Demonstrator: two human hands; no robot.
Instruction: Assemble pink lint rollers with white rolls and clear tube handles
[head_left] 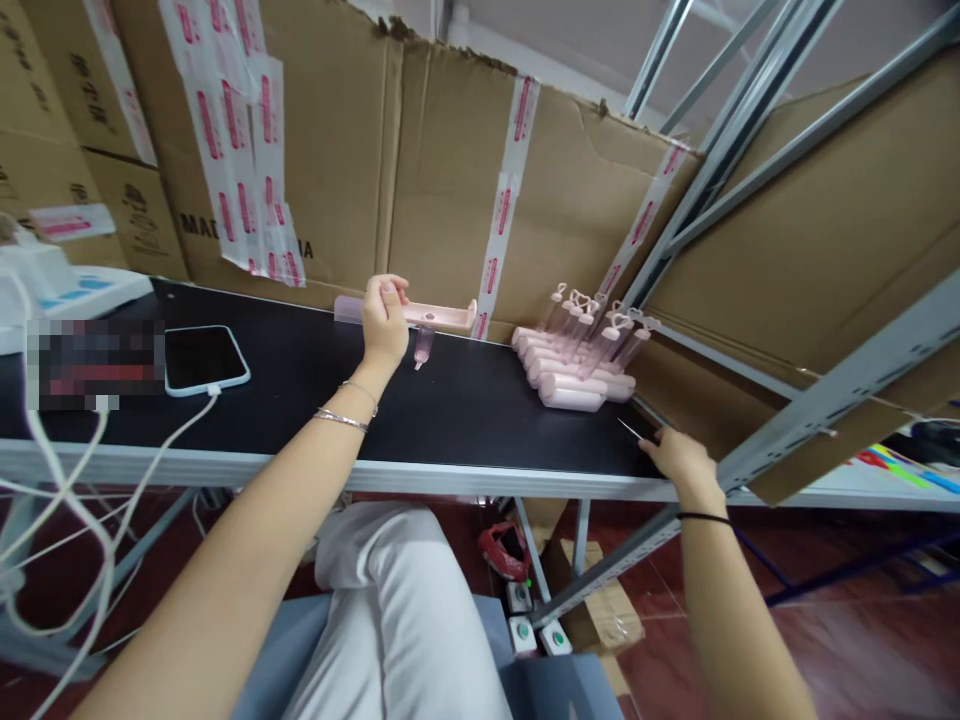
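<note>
My left hand (385, 322) is closed over a long pink plastic bar (442, 313) at the back of the black belt (465, 400). A small clear pink tube (424, 347) hangs from the bar just right of that hand. At the belt's front right edge my right hand (679, 455) pinches a thin metal needle-like tool (628, 429), whose tip points toward a pile of pink tubes (574, 380). Several of those tubes lie flat and several more lean upright behind them with heart-shaped tops.
A phone (202, 358) on a white cable lies at the left of the belt, beside a white device (60, 285). Taped cardboard sheets (420, 170) wall the back. A grey metal rack frame (817, 400) slants across the right side. Switch boxes (532, 625) sit on the floor.
</note>
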